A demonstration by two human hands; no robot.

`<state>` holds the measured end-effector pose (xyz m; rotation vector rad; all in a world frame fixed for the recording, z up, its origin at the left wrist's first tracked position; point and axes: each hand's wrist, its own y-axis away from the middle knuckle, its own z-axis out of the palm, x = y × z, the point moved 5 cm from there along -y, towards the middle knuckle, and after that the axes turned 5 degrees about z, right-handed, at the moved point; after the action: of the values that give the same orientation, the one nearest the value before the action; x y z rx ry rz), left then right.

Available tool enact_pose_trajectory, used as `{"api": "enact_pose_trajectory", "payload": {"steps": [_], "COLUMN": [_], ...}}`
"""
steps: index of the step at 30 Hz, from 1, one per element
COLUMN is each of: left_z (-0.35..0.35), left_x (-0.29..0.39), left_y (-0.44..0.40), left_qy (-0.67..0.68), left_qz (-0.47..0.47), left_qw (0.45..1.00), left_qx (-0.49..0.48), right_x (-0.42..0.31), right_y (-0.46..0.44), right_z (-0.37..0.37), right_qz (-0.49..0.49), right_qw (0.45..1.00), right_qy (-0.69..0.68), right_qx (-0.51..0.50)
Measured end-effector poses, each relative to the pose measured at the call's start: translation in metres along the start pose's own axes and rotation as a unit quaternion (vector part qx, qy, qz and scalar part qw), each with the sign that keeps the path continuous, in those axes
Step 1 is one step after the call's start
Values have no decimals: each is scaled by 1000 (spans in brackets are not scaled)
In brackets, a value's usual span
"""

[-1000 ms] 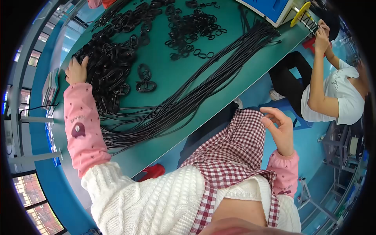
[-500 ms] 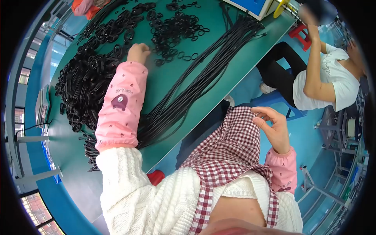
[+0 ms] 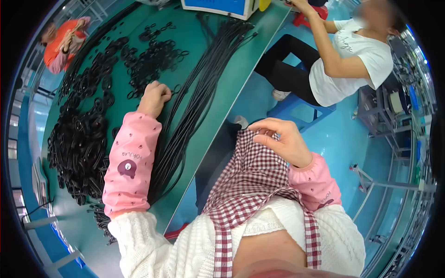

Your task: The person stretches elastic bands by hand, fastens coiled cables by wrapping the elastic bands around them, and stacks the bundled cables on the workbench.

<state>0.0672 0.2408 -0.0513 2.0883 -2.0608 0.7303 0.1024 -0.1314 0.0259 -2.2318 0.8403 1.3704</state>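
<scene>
My left hand (image 3: pixel 155 98) rests low over the green table, its fingers curled together beside a loose small black ring (image 3: pixel 175 88). Whatever lies under those fingertips is hidden. A scattered pile of small black rings (image 3: pixel 155 62) lies just beyond it, and a long bundle of black cables (image 3: pixel 192 99) runs to its right. Over my lap, above the red-and-white checked apron (image 3: pixel 255 162), my right hand (image 3: pixel 285 141) has its thumb and fingertips drawn together. Something small and dark may be at those fingertips, too small to make out.
Coiled black cables (image 3: pixel 79 143) are heaped on the table's left side. A blue-and-white box (image 3: pixel 222 6) stands at the far edge. One person in a white shirt (image 3: pixel 350 55) sits at right on a blue stool (image 3: pixel 301 111); another in orange (image 3: pixel 69 39) is at far left.
The view has swung, so the table's contents appear further left and lower. My left hand has moved across the loose rings towards the cable bundle. My right hand stays pinched over the apron.
</scene>
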Motion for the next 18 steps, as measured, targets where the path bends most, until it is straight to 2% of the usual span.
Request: {"api": "enact_pose_trajectory", "payload": {"steps": [1, 4, 7, 8, 11, 14, 18], "left_z": [-5, -20, -4, 1, 4, 1, -2], "left_x": [0, 34, 33, 23, 12, -1, 21], "left_y": [3, -3, -10, -14, -18, -25, -30], "left_qy": [-5, 18, -46, -35, -27, 49, -12], "left_qz": [-22, 26, 34, -16, -12, -86, -62], "left_qw": [1000, 999, 998, 999, 999, 995, 998], "left_qx": [-6, 43, 22, -22, -36, -11, -18], "right_x": [1, 2, -3, -4, -2, 2, -3], "right_y": [-1, -1, -1, -1, 1, 1, -1], "right_z": [4, 9, 7, 7, 7, 6, 9], "right_qz": [1, -9, -6, -3, 1, 2, 3], "right_qw": [1000, 999, 1000, 1000, 1000, 999, 1000], "right_qy": [-6, -32, -16, -15, -21, -22, 2], "right_qx": [-12, -12, -17, -18, -22, -23, -21]}}
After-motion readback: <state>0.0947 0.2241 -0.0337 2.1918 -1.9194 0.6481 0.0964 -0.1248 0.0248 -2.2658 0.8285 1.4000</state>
